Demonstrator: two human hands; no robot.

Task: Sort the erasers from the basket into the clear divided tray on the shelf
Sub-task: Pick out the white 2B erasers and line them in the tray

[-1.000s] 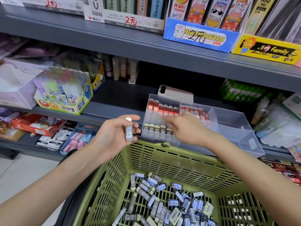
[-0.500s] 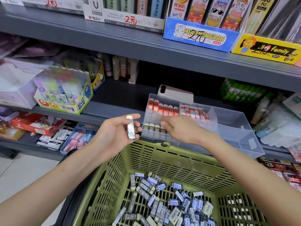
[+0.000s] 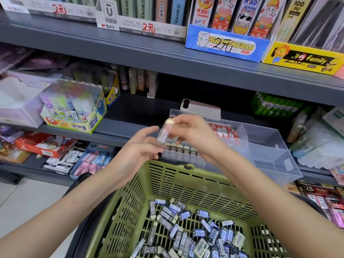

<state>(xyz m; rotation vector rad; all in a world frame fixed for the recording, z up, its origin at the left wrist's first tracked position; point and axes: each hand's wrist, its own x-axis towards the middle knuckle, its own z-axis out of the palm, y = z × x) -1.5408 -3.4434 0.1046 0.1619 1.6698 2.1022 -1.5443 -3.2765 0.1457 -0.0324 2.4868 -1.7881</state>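
Note:
A grey-sleeved 2B eraser, blurred by motion, stands upright between my two hands in front of the clear divided tray. My right hand pinches its upper end. My left hand is just left of it with fingers loosely spread, and contact with the eraser is unclear. The tray's left compartment holds a front row of grey-sleeved erasers. A row of red-sleeved erasers shows behind my right hand. Below my hands, the green basket holds several loose erasers.
A phone leans behind the tray. A glue-stick box stands on the shelf to the left. Stationery packs crowd the right. The tray's right compartments show nothing inside. Another shelf with boxed goods runs overhead.
My right hand pulled back from the tray to the eraser and took its top end. My left hand's fingers spread away from it, and the eraser rose slightly toward the tray.

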